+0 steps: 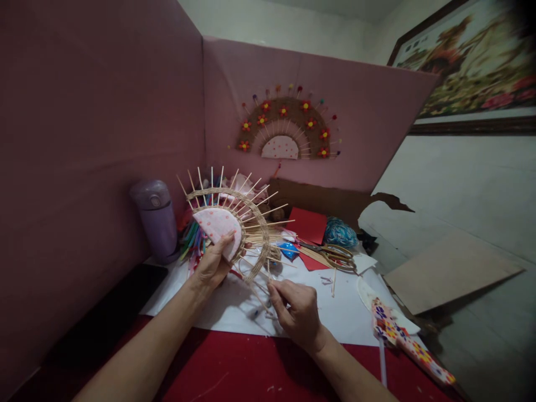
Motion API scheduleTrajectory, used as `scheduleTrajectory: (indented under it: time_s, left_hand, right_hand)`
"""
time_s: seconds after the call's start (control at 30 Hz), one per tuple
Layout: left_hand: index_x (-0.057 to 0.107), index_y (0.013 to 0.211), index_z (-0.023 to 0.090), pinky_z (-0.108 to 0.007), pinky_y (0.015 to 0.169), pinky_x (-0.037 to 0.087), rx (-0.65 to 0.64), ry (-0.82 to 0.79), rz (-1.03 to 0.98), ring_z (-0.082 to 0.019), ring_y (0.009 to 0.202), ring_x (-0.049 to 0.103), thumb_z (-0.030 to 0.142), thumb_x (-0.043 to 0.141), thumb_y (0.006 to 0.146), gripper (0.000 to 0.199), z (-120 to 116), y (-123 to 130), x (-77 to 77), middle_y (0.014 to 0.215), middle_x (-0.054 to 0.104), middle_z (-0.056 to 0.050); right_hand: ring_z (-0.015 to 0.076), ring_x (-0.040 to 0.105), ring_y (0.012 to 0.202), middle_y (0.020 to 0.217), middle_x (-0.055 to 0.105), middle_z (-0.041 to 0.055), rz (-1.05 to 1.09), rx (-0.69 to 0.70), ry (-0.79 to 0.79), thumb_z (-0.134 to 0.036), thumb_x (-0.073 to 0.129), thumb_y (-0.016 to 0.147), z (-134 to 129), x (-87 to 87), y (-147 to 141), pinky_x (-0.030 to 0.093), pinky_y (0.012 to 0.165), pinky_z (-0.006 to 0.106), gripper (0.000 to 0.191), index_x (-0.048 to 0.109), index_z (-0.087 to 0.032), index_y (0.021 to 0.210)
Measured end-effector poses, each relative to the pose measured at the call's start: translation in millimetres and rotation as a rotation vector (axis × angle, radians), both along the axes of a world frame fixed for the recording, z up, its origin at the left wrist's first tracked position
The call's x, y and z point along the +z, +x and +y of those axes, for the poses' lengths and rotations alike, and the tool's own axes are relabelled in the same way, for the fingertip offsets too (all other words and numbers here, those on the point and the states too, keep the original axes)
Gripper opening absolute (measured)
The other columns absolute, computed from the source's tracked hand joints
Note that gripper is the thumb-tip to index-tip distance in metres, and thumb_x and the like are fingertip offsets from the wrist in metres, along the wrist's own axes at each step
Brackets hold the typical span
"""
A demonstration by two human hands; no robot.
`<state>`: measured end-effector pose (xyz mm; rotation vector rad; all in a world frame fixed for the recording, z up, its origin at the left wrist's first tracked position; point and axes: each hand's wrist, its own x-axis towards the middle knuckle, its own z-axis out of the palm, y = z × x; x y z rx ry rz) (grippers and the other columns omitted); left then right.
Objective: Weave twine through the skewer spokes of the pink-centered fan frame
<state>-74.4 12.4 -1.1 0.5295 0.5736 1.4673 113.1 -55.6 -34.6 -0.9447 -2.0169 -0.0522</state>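
Observation:
A half-round fan frame [218, 224] with a pink spotted centre and thin sticks fanning outward is held up over the white paper. Woven twine [260, 219] runs in a band across the sticks. My left hand [214, 263] grips the frame at its spotted centre, thumb on the front, other fingers partly hidden behind. Below the right end of the woven band, my right hand [295, 310] is closed in a pinch on a strand of twine. The strand's exact path between the band and the fingers is hard to make out.
A purple bottle [158, 220] stands at the left near a black flat object [121, 301]. Scissors [330, 254], red paper [307, 224], blue yarn [341, 231] and sticks lie behind. A flower-patterned glue gun [419, 349] lies at right. A finished-looking fan [288, 114] hangs on the pink panel.

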Motion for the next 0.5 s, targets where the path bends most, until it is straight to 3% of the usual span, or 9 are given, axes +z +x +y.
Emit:
scheduleTrajectory:
  time_s: [0.5]
  left_hand:
    - [0.062, 0.083, 0.010, -0.028, 0.057, 0.053, 0.019, -0.003, -0.008, -0.017, 0.060, 0.065, 0.011, 0.062, 0.071, 0.012, -0.8, 0.7, 1.9, 0.072, 0.069, -0.006]
  right_hand:
    - [0.0110, 0.054, 0.053, 0.060, 0.061, 0.0033, -0.051, 0.013, -0.038, -0.021, 0.047, 0.087, 2.2, -2.1, -0.5, 0.034, 0.056, 0.023, 0.020, 0.065, -0.015, 0.080]
